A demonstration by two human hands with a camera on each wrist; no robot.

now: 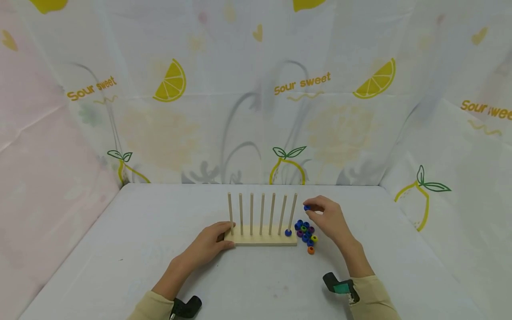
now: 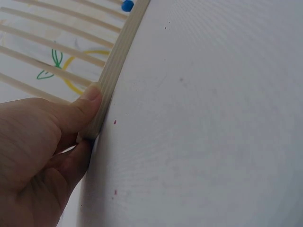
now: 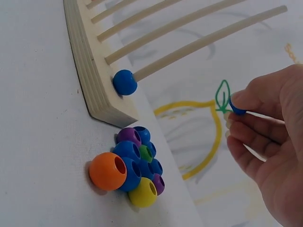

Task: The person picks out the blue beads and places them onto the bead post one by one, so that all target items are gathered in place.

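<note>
A pale wooden base [image 1: 264, 240] with a row of several upright pegs [image 1: 262, 213] stands on the table. My left hand [image 1: 208, 240] grips the base's left end, thumb on its front edge in the left wrist view. One blue bead [image 1: 288, 233] sits at the bottom of the rightmost peg. Up to the right of that peg's top, my right hand [image 1: 328, 218] pinches another blue bead [image 3: 238, 109] between thumb and fingers. Beside the base's right end lies a cluster of loose beads, among them an orange bead [image 3: 108, 171], a yellow bead [image 3: 143, 193] and a green bead [image 3: 145, 153].
The white-covered table [image 1: 160, 213] runs back to a hanging cloth [image 1: 224, 124] printed with lemons. Purple beads [image 3: 129, 136] lie among the blue ones in the cluster. A black wrist mount [image 1: 338, 284] sits at the right sleeve.
</note>
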